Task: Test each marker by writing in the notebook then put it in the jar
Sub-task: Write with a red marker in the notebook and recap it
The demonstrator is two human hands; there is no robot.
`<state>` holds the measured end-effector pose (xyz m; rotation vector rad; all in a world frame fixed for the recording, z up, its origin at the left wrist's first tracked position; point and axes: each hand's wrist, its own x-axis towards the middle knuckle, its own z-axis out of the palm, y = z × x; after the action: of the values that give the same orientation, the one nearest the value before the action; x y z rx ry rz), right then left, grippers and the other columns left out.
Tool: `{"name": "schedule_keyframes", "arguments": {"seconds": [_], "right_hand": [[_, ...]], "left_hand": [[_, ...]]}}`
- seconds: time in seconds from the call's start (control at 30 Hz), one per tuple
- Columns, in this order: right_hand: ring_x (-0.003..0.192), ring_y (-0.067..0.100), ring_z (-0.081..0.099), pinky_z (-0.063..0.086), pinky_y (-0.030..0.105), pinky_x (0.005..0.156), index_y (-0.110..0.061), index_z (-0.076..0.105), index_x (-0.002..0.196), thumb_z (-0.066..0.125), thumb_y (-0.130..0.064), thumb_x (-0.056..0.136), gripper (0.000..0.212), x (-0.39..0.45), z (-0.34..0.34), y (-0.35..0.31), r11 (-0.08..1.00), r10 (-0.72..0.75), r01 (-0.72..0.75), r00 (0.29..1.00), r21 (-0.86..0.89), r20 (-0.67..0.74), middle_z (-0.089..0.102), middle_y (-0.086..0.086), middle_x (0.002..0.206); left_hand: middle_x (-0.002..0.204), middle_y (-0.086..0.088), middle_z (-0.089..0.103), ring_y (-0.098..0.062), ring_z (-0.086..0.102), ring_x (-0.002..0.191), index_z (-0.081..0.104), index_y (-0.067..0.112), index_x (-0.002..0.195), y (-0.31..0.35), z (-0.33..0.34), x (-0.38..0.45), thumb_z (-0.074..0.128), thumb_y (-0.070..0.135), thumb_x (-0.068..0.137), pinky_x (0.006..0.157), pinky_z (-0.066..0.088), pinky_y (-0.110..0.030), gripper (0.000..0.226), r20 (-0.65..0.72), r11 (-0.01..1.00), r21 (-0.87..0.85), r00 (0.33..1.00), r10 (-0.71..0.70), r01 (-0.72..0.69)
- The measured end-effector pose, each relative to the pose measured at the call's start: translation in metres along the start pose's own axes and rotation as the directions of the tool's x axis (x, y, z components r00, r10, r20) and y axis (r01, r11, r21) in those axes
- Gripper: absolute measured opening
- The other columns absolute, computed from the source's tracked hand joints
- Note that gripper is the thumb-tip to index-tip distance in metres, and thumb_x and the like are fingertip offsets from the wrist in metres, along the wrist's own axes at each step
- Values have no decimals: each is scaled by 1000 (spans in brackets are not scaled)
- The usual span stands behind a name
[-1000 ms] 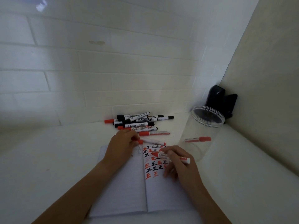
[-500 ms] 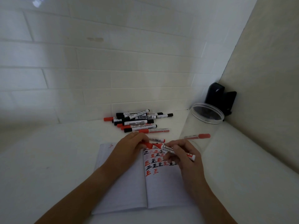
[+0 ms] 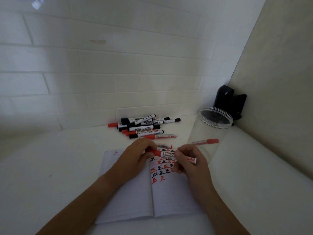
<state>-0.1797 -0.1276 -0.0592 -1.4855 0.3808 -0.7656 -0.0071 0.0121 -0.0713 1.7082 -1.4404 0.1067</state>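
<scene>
Both hands meet over the top of the open notebook (image 3: 132, 197), which lies flat on the white counter (image 3: 50, 167). The left hand (image 3: 135, 156) has its grip closed on the red cap (image 3: 155, 152) of a red whiteboard marker (image 3: 169, 155): thumb below and fingers curled over the top, pinching the cap end. The right hand (image 3: 189, 160) grips the white barrel of the same marker, fingers wrapped round its middle, with the tail end sticking out past the knuckles toward the jar (image 3: 210, 133). The marker lies roughly level, just above the notebook's right page, whose upper part is covered in rows of red and black test characters. Whether the cap is fully seated on the barrel cannot be told, since the fingers cover the joint.

A second red marker (image 3: 165, 146) lies just beyond the notebook's top edge, partly hidden behind the left hand's fingers. Farther beyond the notebook, against the tiled wall, sits a pile of markers (image 3: 144, 127) with black and red caps, lying crosswise on one another. The clear jar stands beside the notebook, off its far right corner, mouth open, with one red-capped marker (image 3: 205, 141) showing inside it. A black object (image 3: 228, 100) sits in the corner behind the jar.
</scene>
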Motion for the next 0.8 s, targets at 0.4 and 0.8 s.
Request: {"name": "schedule_keyframes", "arguments": {"seconds": [0.4,0.8], "right_hand": [[86,14,63,48,20,74,-29,70,98,80,-15,86,20,-2,-4,18,835,-96,215,963,-506,251,67,-10,95],[80,16,61,49,30,71,-22,68,91,75,-22,89,7,-5,-4,18,847,-94,215,961,-486,262,68,-5,89]], "left_hand": [[81,9,63,-11,58,70,65,36,101,3,4,-1,66,53,89,62,48,-34,21,238,995,-96,971,26,-3],[79,8,58,-5,53,71,62,21,91,3,8,-3,61,39,95,62,41,-22,19,208,997,-52,975,71,-61]]}}
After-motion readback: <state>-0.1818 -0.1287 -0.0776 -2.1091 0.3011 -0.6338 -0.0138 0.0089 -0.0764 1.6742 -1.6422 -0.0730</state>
